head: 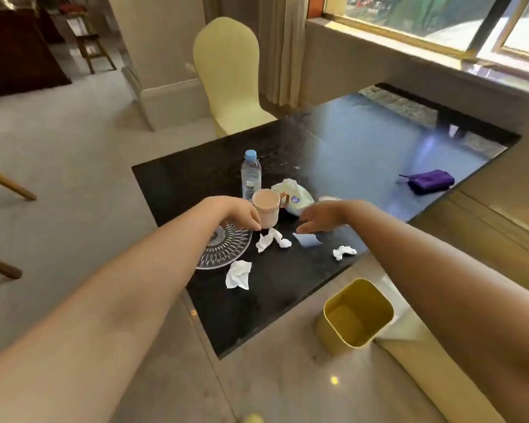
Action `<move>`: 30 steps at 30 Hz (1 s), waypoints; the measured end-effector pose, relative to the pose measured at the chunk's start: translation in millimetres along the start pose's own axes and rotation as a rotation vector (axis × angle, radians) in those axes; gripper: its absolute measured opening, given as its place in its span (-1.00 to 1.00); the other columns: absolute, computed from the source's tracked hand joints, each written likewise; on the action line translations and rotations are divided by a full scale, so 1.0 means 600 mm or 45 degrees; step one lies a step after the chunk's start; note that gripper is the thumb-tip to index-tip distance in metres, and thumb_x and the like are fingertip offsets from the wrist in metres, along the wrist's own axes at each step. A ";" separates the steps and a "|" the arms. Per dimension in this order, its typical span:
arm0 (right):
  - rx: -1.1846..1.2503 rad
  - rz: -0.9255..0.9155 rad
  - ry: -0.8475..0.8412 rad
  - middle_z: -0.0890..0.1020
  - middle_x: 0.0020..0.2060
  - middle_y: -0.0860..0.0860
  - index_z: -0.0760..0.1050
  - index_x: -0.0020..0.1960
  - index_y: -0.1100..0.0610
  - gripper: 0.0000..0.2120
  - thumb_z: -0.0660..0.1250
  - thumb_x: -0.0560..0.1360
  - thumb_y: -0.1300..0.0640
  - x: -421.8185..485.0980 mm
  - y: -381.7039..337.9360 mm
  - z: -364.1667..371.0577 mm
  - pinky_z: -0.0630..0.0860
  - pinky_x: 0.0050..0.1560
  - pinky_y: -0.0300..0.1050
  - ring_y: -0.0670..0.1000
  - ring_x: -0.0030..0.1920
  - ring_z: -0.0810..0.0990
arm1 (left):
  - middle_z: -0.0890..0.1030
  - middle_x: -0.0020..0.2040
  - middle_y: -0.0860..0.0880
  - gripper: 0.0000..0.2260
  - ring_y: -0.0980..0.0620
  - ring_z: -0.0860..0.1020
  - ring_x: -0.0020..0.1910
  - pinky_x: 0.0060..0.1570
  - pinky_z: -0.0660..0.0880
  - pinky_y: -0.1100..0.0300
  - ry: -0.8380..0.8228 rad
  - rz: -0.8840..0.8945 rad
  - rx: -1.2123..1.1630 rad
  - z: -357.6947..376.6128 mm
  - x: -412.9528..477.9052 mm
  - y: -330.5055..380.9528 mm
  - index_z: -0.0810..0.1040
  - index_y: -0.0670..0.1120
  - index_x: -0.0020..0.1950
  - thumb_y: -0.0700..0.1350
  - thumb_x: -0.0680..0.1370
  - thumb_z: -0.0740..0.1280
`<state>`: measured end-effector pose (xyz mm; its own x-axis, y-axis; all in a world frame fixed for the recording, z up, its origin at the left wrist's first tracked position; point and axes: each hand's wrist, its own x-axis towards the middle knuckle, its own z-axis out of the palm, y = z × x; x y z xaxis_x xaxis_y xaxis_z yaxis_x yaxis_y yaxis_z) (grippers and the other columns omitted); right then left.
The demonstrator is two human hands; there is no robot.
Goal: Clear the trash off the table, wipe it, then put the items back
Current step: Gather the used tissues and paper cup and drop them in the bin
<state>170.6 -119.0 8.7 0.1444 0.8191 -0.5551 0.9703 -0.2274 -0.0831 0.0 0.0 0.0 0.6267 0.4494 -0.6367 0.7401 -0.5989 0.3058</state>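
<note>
A black stone table [257,306] carries three crumpled white tissues [271,239] [238,274] [343,252] and a pale blue paper scrap [308,240]. A pink mug [266,208], a water bottle [251,174], a tissue pack [293,195] and a cut-glass plate [225,248] stand near them. My left hand [242,216] hovers over the plate beside the mug, fingers curled down and empty. My right hand [321,218] hangs open just above the blue scrap. A purple cloth [429,181] lies far right on the table.
A yellow bin [356,315] stands on the floor at the table's near right edge. A cream chair [229,77] is at the far side. Wooden chair legs [9,184] show at the left. A window sill [409,47] runs behind.
</note>
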 end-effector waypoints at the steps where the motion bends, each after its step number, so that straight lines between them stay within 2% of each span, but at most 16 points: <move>1: 0.026 -0.011 -0.030 0.54 0.26 0.13 0.47 0.25 0.16 -0.52 0.11 0.57 -0.17 0.010 -0.007 0.018 0.39 0.26 0.01 0.13 0.22 0.50 | 0.48 0.33 -0.05 -0.65 -0.04 0.48 0.20 0.11 0.47 0.06 0.031 -0.014 0.075 0.015 0.002 -0.013 0.46 -0.04 0.34 0.02 0.57 0.23; 4: 0.210 -0.009 -0.045 0.48 0.34 0.08 0.40 0.36 0.12 -0.53 0.16 0.56 -0.12 0.035 -0.033 0.082 0.36 0.35 0.01 0.10 0.33 0.44 | 0.55 0.25 -0.11 -0.67 -0.09 0.50 0.21 0.18 0.42 0.08 0.142 -0.117 0.125 0.085 0.020 -0.062 0.53 -0.16 0.25 -0.04 0.56 0.22; 7: 0.341 -0.013 -0.054 0.51 0.31 0.10 0.38 0.39 0.13 -0.54 0.22 0.56 -0.06 0.076 -0.062 0.141 0.37 0.32 -0.03 0.10 0.31 0.46 | 0.57 0.17 -0.20 -0.72 -0.16 0.52 0.14 0.09 0.44 0.04 0.175 -0.260 -0.049 0.164 0.048 -0.116 0.54 -0.23 0.13 -0.09 0.53 0.23; 11: 0.513 0.008 -0.036 0.54 0.26 0.11 0.38 0.37 0.13 -0.55 0.26 0.54 -0.01 0.125 -0.100 0.207 0.42 0.26 -0.03 0.13 0.27 0.49 | 0.51 0.27 -0.19 -0.63 -0.16 0.48 0.21 0.17 0.42 0.04 0.229 -0.311 -0.386 0.248 0.075 -0.160 0.43 -0.15 0.32 -0.09 0.53 0.24; 15: 0.661 0.077 -0.009 0.48 0.32 0.15 0.30 0.43 0.12 -0.50 0.25 0.54 0.00 0.170 -0.128 0.252 0.38 0.31 -0.01 0.14 0.34 0.43 | 0.53 0.22 -0.17 -0.64 -0.16 0.52 0.12 0.05 0.46 0.09 0.374 -0.240 -0.690 0.297 0.107 -0.179 0.47 -0.11 0.31 -0.20 0.50 0.23; 20: 0.877 0.182 -0.003 0.43 0.36 0.17 0.22 0.48 0.13 -0.49 0.19 0.57 0.03 0.224 -0.158 0.271 0.34 0.32 -0.03 0.15 0.36 0.40 | 0.57 0.09 -0.11 -0.68 -0.10 0.55 0.04 0.05 0.55 -0.05 0.456 -0.292 -0.951 0.329 0.133 -0.189 0.50 -0.02 0.30 -0.21 0.56 0.22; 23: 0.975 0.229 0.007 0.41 0.35 0.18 0.30 0.43 0.17 -0.52 0.23 0.55 0.04 0.247 -0.178 0.275 0.38 0.22 -0.08 0.14 0.33 0.43 | 0.56 0.02 -0.02 -0.66 -0.02 0.53 -0.06 0.00 0.58 -0.01 0.450 -0.297 -1.071 0.337 0.141 -0.197 0.53 0.01 0.28 -0.25 0.55 0.22; 26: 1.068 0.318 0.052 0.49 0.23 0.15 0.41 0.28 0.18 -0.62 0.31 0.50 0.09 0.258 -0.187 0.281 0.42 0.03 -0.12 0.11 0.21 0.50 | 0.58 -0.02 0.01 -0.66 0.04 0.55 -0.15 -0.16 0.59 0.15 0.433 -0.282 -1.205 0.335 0.146 -0.205 0.59 0.02 0.17 -0.30 0.52 0.21; 28: 1.120 0.350 0.105 0.54 0.11 0.11 0.46 0.17 0.18 -0.71 0.33 0.47 0.15 0.256 -0.183 0.284 0.44 -0.04 -0.13 0.08 0.12 0.53 | 0.62 -0.03 -0.04 -0.65 -0.02 0.59 -0.13 -0.09 0.60 0.12 0.401 -0.280 -1.331 0.331 0.149 -0.206 0.62 0.00 0.09 -0.36 0.49 0.21; 30: 1.168 0.349 0.152 0.53 -0.05 0.04 0.51 0.07 0.18 -0.80 0.33 0.45 0.21 0.251 -0.174 0.284 0.46 -0.11 -0.14 0.03 -0.02 0.53 | 0.63 -0.01 -0.10 -0.71 -0.06 0.60 -0.08 -0.05 0.61 0.07 0.390 -0.270 -1.489 0.329 0.153 -0.201 0.61 -0.04 0.00 -0.37 0.47 0.24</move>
<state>57.8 -61.5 -207.2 0.4113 0.7132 -0.5676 0.3780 -0.7001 -0.6058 -79.6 -17.3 -235.0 0.3820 0.6974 -0.6065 0.5085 0.3894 0.7680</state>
